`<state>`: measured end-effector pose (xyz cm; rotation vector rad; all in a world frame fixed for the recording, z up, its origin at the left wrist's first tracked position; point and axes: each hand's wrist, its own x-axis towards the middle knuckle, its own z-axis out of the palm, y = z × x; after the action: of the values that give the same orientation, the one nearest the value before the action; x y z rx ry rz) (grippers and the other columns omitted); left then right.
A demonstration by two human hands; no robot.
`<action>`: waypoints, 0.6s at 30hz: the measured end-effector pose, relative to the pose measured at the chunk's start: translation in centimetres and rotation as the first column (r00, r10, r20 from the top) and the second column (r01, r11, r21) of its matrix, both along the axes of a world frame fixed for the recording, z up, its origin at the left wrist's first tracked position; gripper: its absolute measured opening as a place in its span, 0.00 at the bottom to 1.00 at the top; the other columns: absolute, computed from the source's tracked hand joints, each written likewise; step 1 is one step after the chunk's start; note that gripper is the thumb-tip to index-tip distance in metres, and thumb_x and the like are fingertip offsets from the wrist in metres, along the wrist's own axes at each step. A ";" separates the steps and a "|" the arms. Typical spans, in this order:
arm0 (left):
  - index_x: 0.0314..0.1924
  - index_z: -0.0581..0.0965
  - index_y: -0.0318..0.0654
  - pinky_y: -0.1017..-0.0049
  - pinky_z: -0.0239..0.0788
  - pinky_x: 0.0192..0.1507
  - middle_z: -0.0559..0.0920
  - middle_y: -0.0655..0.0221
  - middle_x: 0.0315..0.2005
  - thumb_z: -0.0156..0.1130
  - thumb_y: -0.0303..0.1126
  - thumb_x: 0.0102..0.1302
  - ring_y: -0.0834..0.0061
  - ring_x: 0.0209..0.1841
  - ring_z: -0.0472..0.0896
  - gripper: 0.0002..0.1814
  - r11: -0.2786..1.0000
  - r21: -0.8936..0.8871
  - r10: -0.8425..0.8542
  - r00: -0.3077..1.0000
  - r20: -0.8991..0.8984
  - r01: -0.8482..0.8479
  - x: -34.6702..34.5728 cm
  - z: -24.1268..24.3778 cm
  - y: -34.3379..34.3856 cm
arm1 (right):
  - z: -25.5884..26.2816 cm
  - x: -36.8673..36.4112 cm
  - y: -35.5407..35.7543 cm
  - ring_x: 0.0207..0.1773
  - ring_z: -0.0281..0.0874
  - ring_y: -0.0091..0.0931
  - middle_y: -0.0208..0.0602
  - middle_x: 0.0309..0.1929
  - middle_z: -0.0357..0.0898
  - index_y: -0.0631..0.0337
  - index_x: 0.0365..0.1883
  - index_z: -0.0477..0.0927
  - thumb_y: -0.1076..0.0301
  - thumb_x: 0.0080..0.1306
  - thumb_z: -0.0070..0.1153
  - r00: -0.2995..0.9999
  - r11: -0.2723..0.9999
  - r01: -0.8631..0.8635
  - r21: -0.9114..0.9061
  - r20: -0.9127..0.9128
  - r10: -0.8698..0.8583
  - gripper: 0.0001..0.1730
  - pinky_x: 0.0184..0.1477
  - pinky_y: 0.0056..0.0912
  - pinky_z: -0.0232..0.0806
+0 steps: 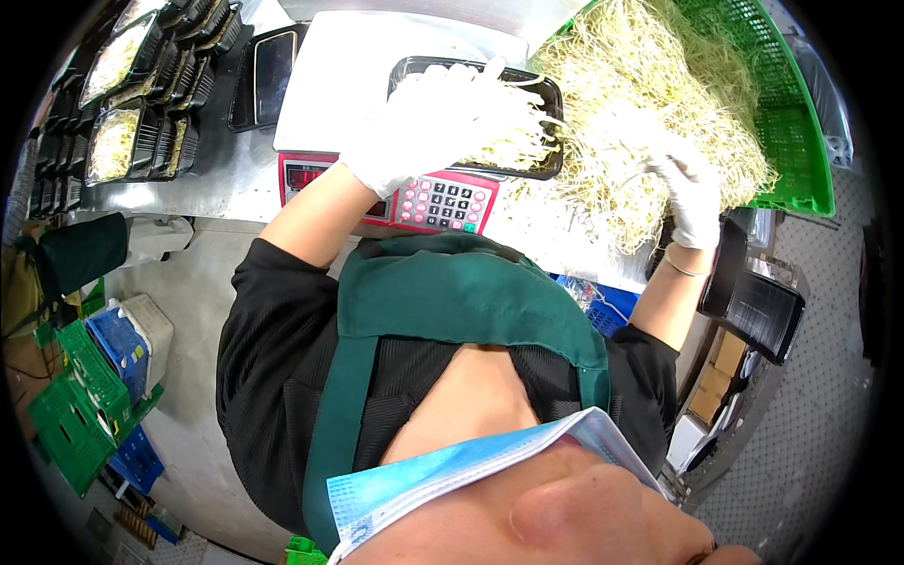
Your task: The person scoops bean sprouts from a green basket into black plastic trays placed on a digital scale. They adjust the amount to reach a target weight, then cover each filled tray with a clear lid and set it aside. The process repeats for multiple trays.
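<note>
My left hand (431, 120), in a white glove, lies over a black plastic tray (549, 95) of bean sprouts (519, 138). Strong glare hides its fingers, so its grip is unclear. The tray is at the right side of the white platform (332, 85) of a red digital scale (487, 192); whether it rests there or is held just above cannot be told. To the right, my gloved right hand (681, 176) reaches into a large heap of bean sprouts (657, 70). Its fingertips wash out against the pale strands.
Filled black trays (113, 145) stand stacked at the left of the metal table (233, 180). A phone (275, 78) lies beside the scale. Behind the heap rises a green plastic crate (794, 141). Empty black trays (763, 311) sit by my right arm. Crates (92, 374) stand on the floor at left.
</note>
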<state>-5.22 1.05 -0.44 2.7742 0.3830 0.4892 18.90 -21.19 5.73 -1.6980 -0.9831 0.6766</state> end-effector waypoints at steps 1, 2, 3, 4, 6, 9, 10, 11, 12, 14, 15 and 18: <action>0.58 0.74 0.40 0.65 0.62 0.59 0.75 0.56 0.56 0.52 0.43 0.69 0.60 0.55 0.74 0.23 1.000 -0.014 0.009 0.999 -0.042 -0.010 -0.2 0.4 -0.2 | 1.0 0.1 -0.1 0.41 0.79 0.24 0.40 0.44 0.82 0.69 0.47 0.80 0.76 0.64 0.56 1.000 0.998 0.012 0.063 0.011 -0.013 0.13 0.42 0.25 0.71; 0.61 0.71 0.38 0.66 0.65 0.56 0.76 0.57 0.55 0.52 0.44 0.69 0.61 0.53 0.75 0.25 0.998 0.055 0.013 0.998 0.054 -0.016 -0.5 0.0 -0.2 | 2.0 -0.1 0.3 0.40 0.79 0.24 0.41 0.44 0.82 0.70 0.47 0.80 0.75 0.64 0.56 1.000 0.990 -0.005 0.140 0.027 0.001 0.14 0.42 0.25 0.71; 0.63 0.68 0.36 0.67 0.67 0.53 0.77 0.58 0.54 0.52 0.45 0.69 0.63 0.51 0.76 0.28 0.992 0.125 0.011 0.989 0.149 -0.030 -0.9 -0.4 0.0 | 3.0 -0.6 1.2 0.40 0.79 0.25 0.43 0.44 0.82 0.71 0.47 0.79 0.74 0.64 0.56 0.999 0.975 -0.025 0.219 0.045 0.015 0.14 0.42 0.25 0.71; 0.65 0.65 0.34 0.67 0.69 0.50 0.78 0.59 0.53 0.52 0.46 0.69 0.65 0.50 0.77 0.31 0.980 0.194 -0.014 0.970 0.243 -0.034 -1.1 -0.4 0.5 | 3.9 -1.6 2.2 0.40 0.81 0.26 0.42 0.41 0.82 0.70 0.49 0.78 0.74 0.64 0.57 0.997 0.971 0.006 0.239 0.072 -0.024 0.15 0.42 0.25 0.73; 0.65 0.66 0.33 0.70 0.68 0.53 0.77 0.58 0.55 0.54 0.43 0.68 0.65 0.53 0.76 0.30 0.955 0.283 -0.015 0.936 0.351 -0.090 -2.1 0.6 1.5 | 4.3 -4.8 4.7 0.39 0.81 0.27 0.43 0.42 0.82 0.69 0.49 0.78 0.73 0.65 0.57 1.000 0.957 0.024 0.290 0.009 -0.028 0.15 0.42 0.24 0.73; 0.64 0.66 0.33 0.74 0.66 0.57 0.75 0.56 0.57 0.58 0.39 0.67 0.64 0.58 0.74 0.30 0.840 -0.538 0.294 0.774 0.561 0.071 -3.7 -0.9 1.9 | 1.4 -6.4 8.2 0.44 0.81 0.28 0.42 0.44 0.82 0.65 0.50 0.79 0.69 0.65 0.56 0.981 0.963 -0.179 0.202 -0.039 0.190 0.16 0.46 0.27 0.72; 0.64 0.66 0.32 0.75 0.66 0.58 0.74 0.56 0.58 0.60 0.38 0.66 0.63 0.59 0.73 0.30 0.514 -0.821 0.465 0.723 0.510 0.249 -3.9 -1.0 1.9 | -0.4 -6.4 8.7 0.46 0.80 0.28 0.41 0.45 0.82 0.63 0.52 0.78 0.67 0.65 0.56 0.959 0.978 -0.207 0.039 0.206 0.195 0.17 0.49 0.29 0.72; 0.64 0.65 0.32 0.73 0.65 0.59 0.73 0.55 0.59 0.60 0.39 0.65 0.62 0.60 0.72 0.32 0.437 -0.867 0.435 0.787 0.437 0.240 -4.3 -0.9 1.4 | -1.6 -6.5 8.9 0.49 0.79 0.29 0.39 0.47 0.82 0.60 0.54 0.78 0.65 0.66 0.57 0.873 0.974 -0.188 -0.127 0.432 0.225 0.19 0.52 0.31 0.71; 0.65 0.65 0.32 0.72 0.64 0.60 0.71 0.53 0.60 0.61 0.41 0.64 0.61 0.60 0.72 0.33 0.364 -0.907 0.405 0.841 0.358 0.211 -5.0 0.4 -0.1 | -1.9 -6.9 9.2 0.54 0.77 0.31 0.37 0.51 0.80 0.56 0.56 0.76 0.61 0.65 0.57 0.846 0.947 -0.264 -0.185 0.427 0.320 0.22 0.58 0.32 0.67; 0.65 0.64 0.32 0.67 0.60 0.62 0.68 0.52 0.63 0.62 0.46 0.63 0.60 0.63 0.68 0.37 0.615 -0.780 0.208 0.929 0.305 0.118 -5.1 0.7 -1.0 | -2.1 -6.7 9.3 0.55 0.77 0.33 0.39 0.53 0.79 0.57 0.57 0.76 0.60 0.65 0.57 0.772 0.942 -0.325 -0.088 0.551 0.318 0.23 0.59 0.33 0.66; 0.66 0.63 0.32 0.65 0.58 0.64 0.66 0.53 0.64 0.62 0.49 0.62 0.59 0.65 0.66 0.38 0.766 -0.634 0.103 0.954 0.282 0.104 -4.6 0.7 -1.1 | -2.0 -6.6 9.2 0.55 0.76 0.34 0.40 0.54 0.78 0.58 0.57 0.76 0.60 0.65 0.57 0.730 0.931 -0.361 -0.048 0.608 0.314 0.23 0.59 0.33 0.66; 0.66 0.63 0.34 0.61 0.53 0.66 0.65 0.55 0.65 0.60 0.56 0.60 0.59 0.67 0.63 0.42 0.940 -0.310 -0.070 0.970 0.232 0.142 -1.9 1.5 -1.2 | -3.0 -6.9 8.5 0.57 0.75 0.37 0.43 0.56 0.77 0.60 0.59 0.73 0.60 0.62 0.59 0.497 0.928 -0.353 -0.123 0.815 0.297 0.27 0.60 0.35 0.66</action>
<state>-7.08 -0.20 1.09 2.3787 0.2352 0.6333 11.98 -12.71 2.77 -1.7936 -2.0202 -0.0037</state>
